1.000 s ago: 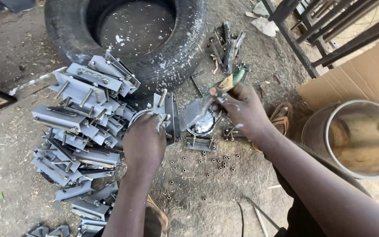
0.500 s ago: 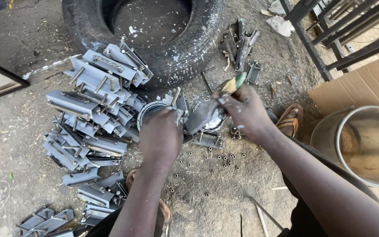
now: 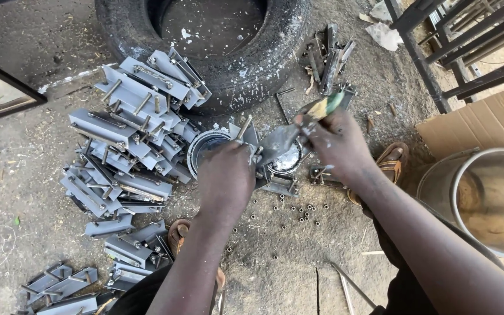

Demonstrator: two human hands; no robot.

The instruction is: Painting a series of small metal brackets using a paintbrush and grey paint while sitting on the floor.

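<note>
Paintbrush (image 3: 313, 116) slants bristles down-left in closed right hand (image 3: 336, 143); left hand (image 3: 226, 178) grips metal bracket (image 3: 258, 157).

Left hand (image 3: 226, 178) gripping grey metal bracket (image 3: 252, 140), right hand (image 3: 336, 143) holding paintbrush (image 3: 301, 123), tyre (image 3: 252, 64) behind

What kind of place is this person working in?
Probably an outdoor metalworking yard on bare ground: a heap of grey-painted metal brackets lies beside an old tyre, and the right hand holds a paintbrush over a bracket.
</note>
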